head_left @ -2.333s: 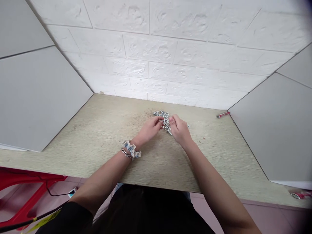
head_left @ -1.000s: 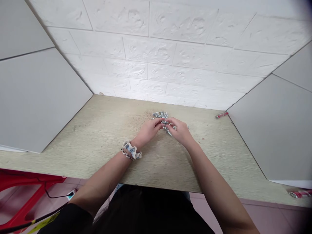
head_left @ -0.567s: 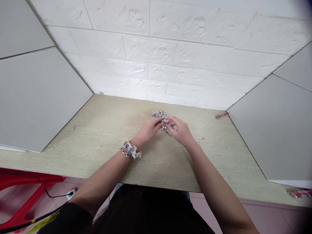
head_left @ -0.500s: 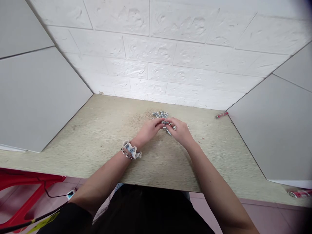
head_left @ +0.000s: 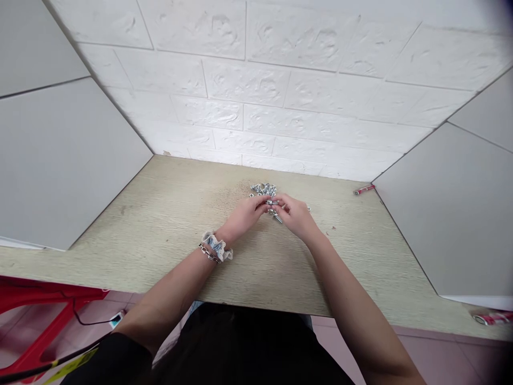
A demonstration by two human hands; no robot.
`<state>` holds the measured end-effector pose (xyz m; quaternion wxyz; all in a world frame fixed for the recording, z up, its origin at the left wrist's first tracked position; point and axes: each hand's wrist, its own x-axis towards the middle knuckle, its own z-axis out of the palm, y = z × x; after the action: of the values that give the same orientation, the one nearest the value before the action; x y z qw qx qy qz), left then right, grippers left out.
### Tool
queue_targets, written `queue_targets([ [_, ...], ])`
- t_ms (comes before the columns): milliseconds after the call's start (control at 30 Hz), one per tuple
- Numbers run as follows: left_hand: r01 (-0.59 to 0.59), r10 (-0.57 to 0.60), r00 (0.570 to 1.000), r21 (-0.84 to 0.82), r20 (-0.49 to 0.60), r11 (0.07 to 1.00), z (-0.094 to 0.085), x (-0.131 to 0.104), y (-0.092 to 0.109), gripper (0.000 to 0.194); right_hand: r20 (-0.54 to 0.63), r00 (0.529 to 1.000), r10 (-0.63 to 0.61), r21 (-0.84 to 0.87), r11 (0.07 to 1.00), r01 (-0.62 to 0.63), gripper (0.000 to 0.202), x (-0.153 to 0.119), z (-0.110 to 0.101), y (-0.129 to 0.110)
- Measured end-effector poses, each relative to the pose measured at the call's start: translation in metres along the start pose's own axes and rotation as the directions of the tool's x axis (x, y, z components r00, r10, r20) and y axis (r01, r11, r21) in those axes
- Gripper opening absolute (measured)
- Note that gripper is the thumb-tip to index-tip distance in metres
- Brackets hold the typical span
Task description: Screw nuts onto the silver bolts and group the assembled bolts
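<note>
A small silver bolt is pinched between my two hands over the tabletop. My left hand has its thumb and forefinger closed on the bolt's left end. From the other side, my right hand grips the right part with its fingertips. Whether a nut sits on the bolt is too small to tell. A pile of silver bolts and nuts lies just beyond the fingers. Another bolt rests on the table below the fingertips, close to my right hand.
The pale wooden table meets a white brick-patterned wall. Grey panels flank both sides. A red tube lies at the right panel, another at the front right. A red stool stands below left.
My fingers have shifted slightly around the bolt, and a little more of it shows between them. Both arms have stayed almost in place.
</note>
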<state>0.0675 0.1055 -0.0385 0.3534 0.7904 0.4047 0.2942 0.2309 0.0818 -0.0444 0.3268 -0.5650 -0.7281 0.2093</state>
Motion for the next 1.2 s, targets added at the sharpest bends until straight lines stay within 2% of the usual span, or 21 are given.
queue_targets([
  [100, 0.016, -0.016, 1.0, 0.022, -0.007, 1.0, 0.001, 0.0, -0.002, 0.033, -0.035, 0.987, 0.159, -0.021, 0.987, -0.16, 0.05, -0.001, 0.0, 0.001],
  [133, 0.016, -0.016, 1.0, 0.026, -0.01, 1.0, 0.001, 0.001, -0.003, 0.034, -0.055, 0.982, 0.183, -0.002, 0.983, -0.184, 0.053, -0.001, -0.001, 0.001],
  [200, 0.004, -0.003, 1.0, 0.031, -0.015, 1.0, 0.001, 0.001, -0.003, 0.033, -0.067, 0.987, 0.147, 0.045, 0.989, -0.144, 0.043, -0.002, -0.002, 0.001],
  [267, -0.009, 0.009, 1.0, 0.027, -0.009, 1.0, 0.001, 0.001, -0.003, 0.032, -0.041, 0.997, 0.059, 0.065, 0.996, -0.056, 0.023, -0.002, -0.003, 0.0],
  [300, -0.009, 0.009, 1.0, 0.021, -0.003, 1.0, 0.001, 0.001, -0.003, 0.032, -0.019, 1.0, 0.02, 0.069, 0.997, -0.019, 0.021, -0.001, -0.003, -0.001],
  [433, 0.021, -0.021, 1.0, -0.018, 0.014, 1.0, -0.001, 0.0, 0.0, 0.031, 0.029, 0.999, -0.035, 0.077, 0.996, 0.033, 0.025, 0.0, -0.001, 0.0],
  [633, 0.035, -0.035, 0.999, -0.003, 0.027, 0.999, -0.002, 0.0, 0.0, 0.031, 0.016, 0.998, -0.064, 0.067, 0.996, 0.062, 0.023, 0.001, -0.001, 0.001],
  [733, 0.03, -0.03, 0.999, 0.0, 0.023, 1.0, -0.002, 0.0, -0.002, 0.031, 0.063, 0.998, -0.021, 0.03, 0.999, 0.019, 0.022, 0.0, -0.001, 0.003],
  [833, 0.052, -0.047, 0.997, -0.084, 0.065, 0.995, 0.001, 0.002, -0.006, 0.028, 0.089, 0.991, 0.096, 0.068, 0.992, -0.103, 0.049, 0.001, 0.001, 0.008],
  [900, 0.072, -0.047, 0.991, -0.207, 0.123, 0.976, 0.003, 0.004, -0.008, 0.028, 0.09, 0.986, 0.141, 0.185, 0.97, -0.155, 0.057, 0.001, 0.005, 0.01],
  [967, 0.096, -0.052, 0.988, -0.31, 0.149, 0.946, 0.005, 0.006, -0.011, 0.028, 0.106, 0.984, 0.146, 0.294, 0.94, -0.171, 0.054, 0.002, 0.009, 0.009],
  [1033, 0.122, -0.082, 0.989, -0.355, 0.125, 0.927, 0.004, 0.008, -0.012, 0.03, 0.123, 0.985, 0.118, 0.309, 0.939, -0.151, 0.048, 0.002, 0.01, 0.006],
  [1200, 0.149, -0.153, 0.988, -0.272, 0.004, 0.951, -0.001, 0.007, -0.01, 0.028, 0.061, 0.997, 0.052, 0.116, 0.992, -0.059, 0.035, 0.001, 0.009, 0.0],
])
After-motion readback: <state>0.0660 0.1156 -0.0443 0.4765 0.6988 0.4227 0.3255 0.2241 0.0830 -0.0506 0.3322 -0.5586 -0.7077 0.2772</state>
